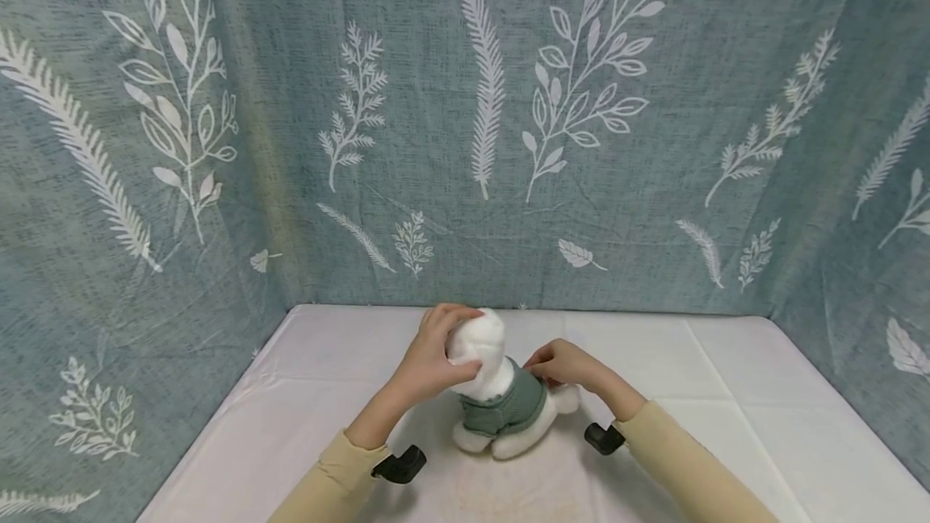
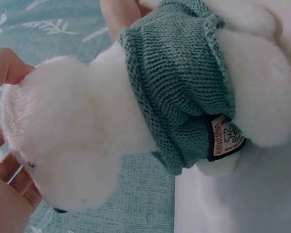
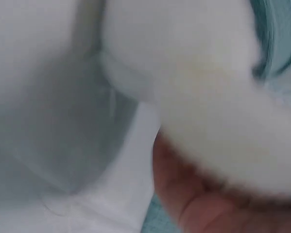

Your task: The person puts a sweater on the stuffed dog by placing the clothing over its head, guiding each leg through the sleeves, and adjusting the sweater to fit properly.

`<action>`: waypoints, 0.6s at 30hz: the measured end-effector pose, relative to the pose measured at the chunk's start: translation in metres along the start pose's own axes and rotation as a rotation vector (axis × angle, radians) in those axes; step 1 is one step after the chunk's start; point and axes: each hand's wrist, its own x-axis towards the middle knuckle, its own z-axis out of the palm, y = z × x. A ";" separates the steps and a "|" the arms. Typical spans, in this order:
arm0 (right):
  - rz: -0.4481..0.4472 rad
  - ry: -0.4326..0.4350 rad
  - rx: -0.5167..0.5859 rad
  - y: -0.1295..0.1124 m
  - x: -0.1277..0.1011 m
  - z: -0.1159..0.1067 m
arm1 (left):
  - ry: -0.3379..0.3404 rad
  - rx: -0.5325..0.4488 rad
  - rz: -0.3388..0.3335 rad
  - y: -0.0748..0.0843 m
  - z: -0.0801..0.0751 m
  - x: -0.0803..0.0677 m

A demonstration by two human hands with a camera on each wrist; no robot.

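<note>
A white plush animal (image 1: 501, 390) in a green knitted sweater (image 1: 508, 410) sits on the white table cover (image 1: 726, 394), facing away from me. My left hand (image 1: 436, 357) grips its head, fingers curled over the top and thumb on the side. My right hand (image 1: 563, 366) pinches the sweater's edge at the toy's back. In the left wrist view the sweater (image 2: 179, 92) fills the middle, with a small sewn label (image 2: 225, 138) at its hem and the fluffy head (image 2: 67, 131) between my fingers (image 2: 7, 68). The right wrist view is blurred: white fur (image 3: 208, 97) against my hand (image 3: 194, 204).
Teal cloth printed with white leaves (image 1: 465, 119) hangs as walls behind and on both sides of the table. Black wrist camera mounts (image 1: 400, 465) show at both cream sleeves. Bare table cover lies left, right and in front of the toy.
</note>
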 end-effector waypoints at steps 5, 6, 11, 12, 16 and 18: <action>-0.070 -0.143 0.044 -0.002 0.011 -0.005 | 0.003 0.008 0.001 -0.001 0.000 0.000; -0.079 -0.161 0.046 -0.003 0.013 -0.005 | 0.003 0.007 0.003 -0.001 0.000 0.000; -0.085 -0.185 0.068 -0.004 0.019 -0.003 | -0.002 -0.002 0.008 -0.001 0.001 -0.001; -0.083 -0.172 0.068 -0.004 0.019 -0.001 | -0.001 -0.003 0.010 -0.002 0.001 -0.001; -0.040 -0.052 0.015 -0.001 0.019 0.006 | 0.005 -0.003 0.011 -0.002 0.001 -0.001; 0.003 0.020 -0.029 0.000 0.019 0.011 | 0.010 0.000 0.016 -0.002 0.001 -0.001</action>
